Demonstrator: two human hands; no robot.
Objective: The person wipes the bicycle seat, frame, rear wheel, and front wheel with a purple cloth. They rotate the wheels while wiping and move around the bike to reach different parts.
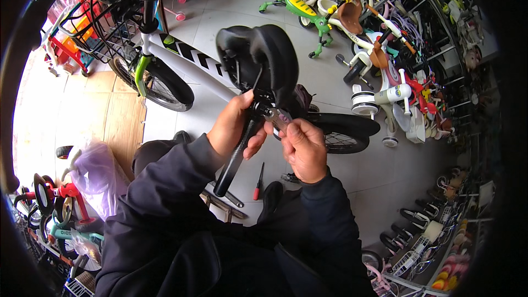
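A black bicycle saddle (283, 58) is held tilted in front of me, its underside and metal rails partly showing. From its clamp a black seat post (235, 165) slants down toward me. My left hand (230, 126) is closed around the top of the post, just under the saddle. Between the fingers of my right hand (303, 148) is a silver wrench (279, 119), its head up against the clamp; the exact contact is hidden. Behind them stands a white bicycle (190, 71) with black arrow marks and a green fork.
On the tiled floor lie a red-handled screwdriver (257, 191) and a metal tool (230, 196) near my feet. A purple plastic bag (99, 179) and small bikes are at left, beside cardboard (110, 110). Racks of children's ride-ons (379, 93) line the right.
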